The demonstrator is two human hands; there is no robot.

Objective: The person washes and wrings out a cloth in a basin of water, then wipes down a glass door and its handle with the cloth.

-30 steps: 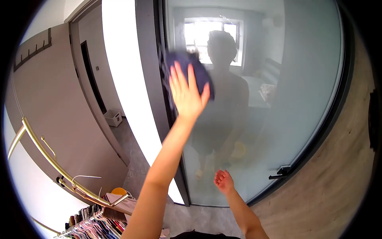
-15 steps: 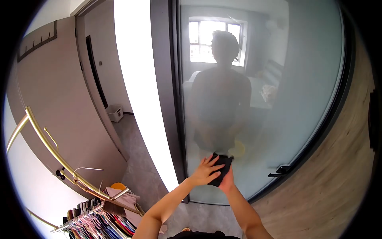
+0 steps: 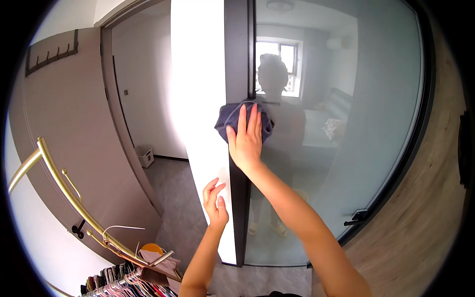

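My right hand (image 3: 247,138) presses a dark purple-grey cloth (image 3: 225,119) against the dark door frame (image 3: 239,59), with its fingers stretched flat over it. The cloth spans the frame and overlaps the left edge of the frosted glass door (image 3: 326,163). Lower and to the left, my left hand (image 3: 215,204) hovers before the bright white wall strip (image 3: 198,74), its fingers loosely bent and apart, with nothing in it. Part of the cloth is hidden under my right hand.
A black door handle (image 3: 357,217) sits low on the glass door's right side. At the lower left, a gold rack (image 3: 64,180) and hanging clothes (image 3: 128,283) stand near me. A white basket (image 3: 145,156) is on the floor beyond the doorway.
The cloth has moved up and left from the lower glass onto the frame, under my right hand. My left hand has come off the cloth and moved left. The view has turned leftward.
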